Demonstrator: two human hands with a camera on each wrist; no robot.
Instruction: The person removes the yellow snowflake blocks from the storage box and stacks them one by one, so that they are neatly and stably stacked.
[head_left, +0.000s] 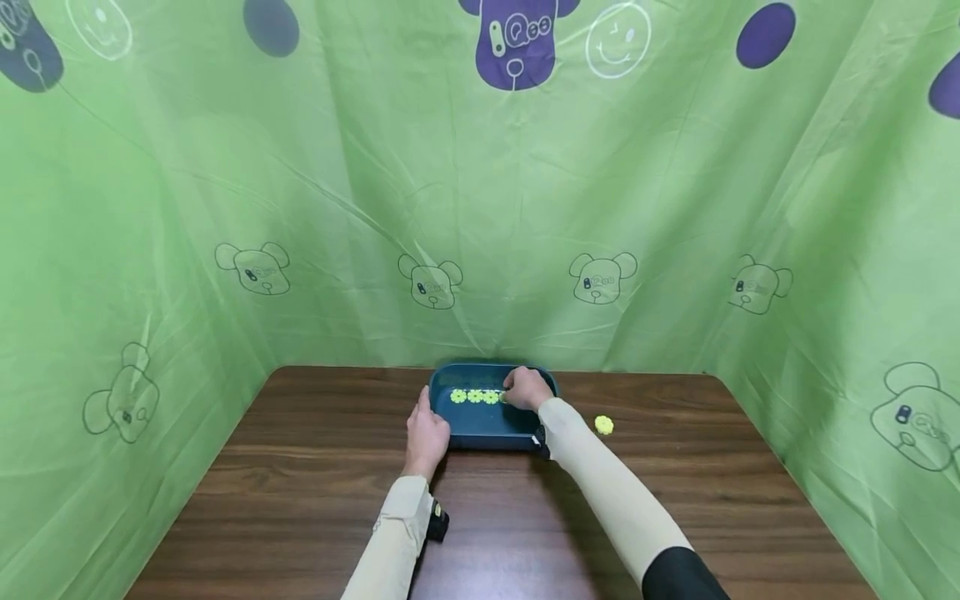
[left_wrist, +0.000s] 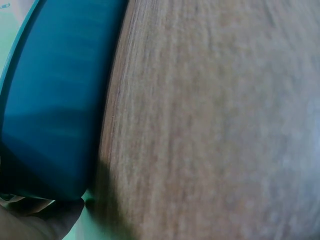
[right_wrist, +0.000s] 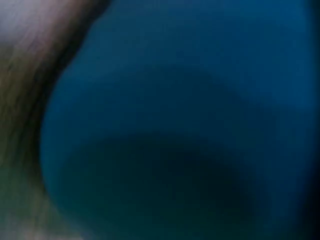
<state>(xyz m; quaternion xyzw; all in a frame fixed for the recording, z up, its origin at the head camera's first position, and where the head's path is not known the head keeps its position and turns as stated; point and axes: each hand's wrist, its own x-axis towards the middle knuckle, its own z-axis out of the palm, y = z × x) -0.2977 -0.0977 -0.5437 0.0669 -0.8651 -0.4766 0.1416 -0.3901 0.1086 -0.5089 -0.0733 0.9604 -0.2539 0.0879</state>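
Note:
A dark teal tray (head_left: 487, 425) stands on the table with several small yellow flower-shaped pieces (head_left: 475, 396) in a row inside it. At its left side, my left hand (head_left: 427, 437) rests against the wall with fingers extended; in the left wrist view, fingers (left_wrist: 45, 222) touch the end of the tray wall (left_wrist: 55, 100). My right hand (head_left: 528, 389) reaches inside over the tray's right part, its curled fingers pinching the row's rightmost flower-shaped piece (head_left: 503, 398), mostly hidden by them. Only the blurred tray (right_wrist: 165, 40) fills most of the right wrist view.
Another yellow flower-shaped piece (head_left: 603, 425) lies on the wooden table (head_left: 495, 517), right of the tray. Green curtain walls (head_left: 517, 200) with printed bear faces enclose the table at the back and both sides.

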